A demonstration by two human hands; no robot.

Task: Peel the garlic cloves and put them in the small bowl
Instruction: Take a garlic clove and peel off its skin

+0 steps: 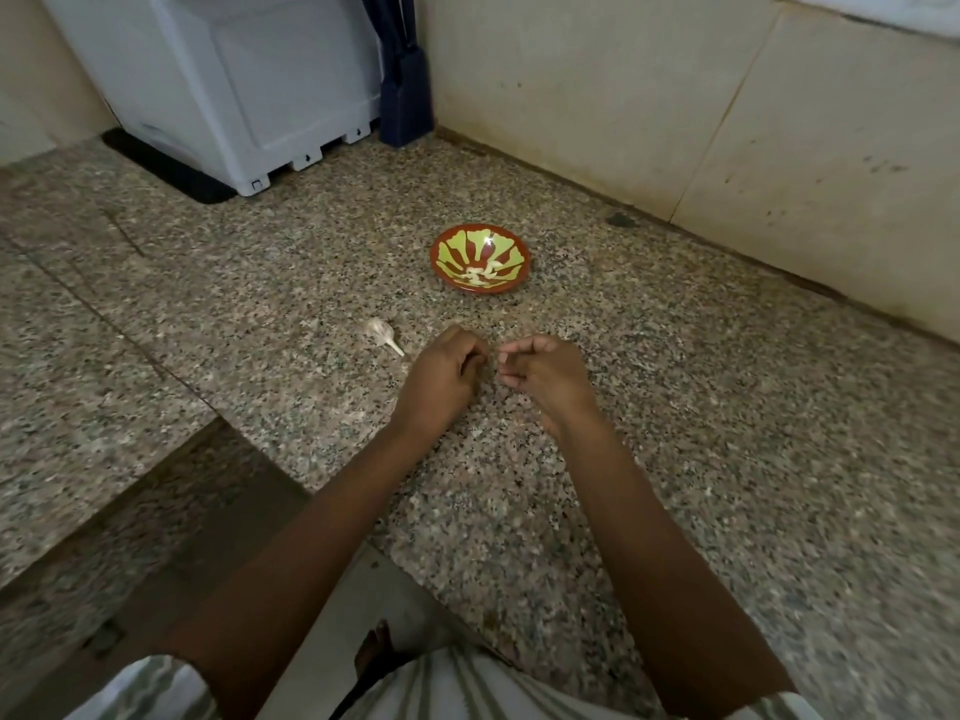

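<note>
Speckled granite tabletop. Small bowl at far centre, pale peeled cloves already in it. Left hand and right hand near centre, close together, fingers curled inward — whether they pinch a clove, cannot tell. Garlic bulb lies just left of the left hand. Judgement: light, skin papery, bared clove firm and slick — pinch at the root end.
</note>
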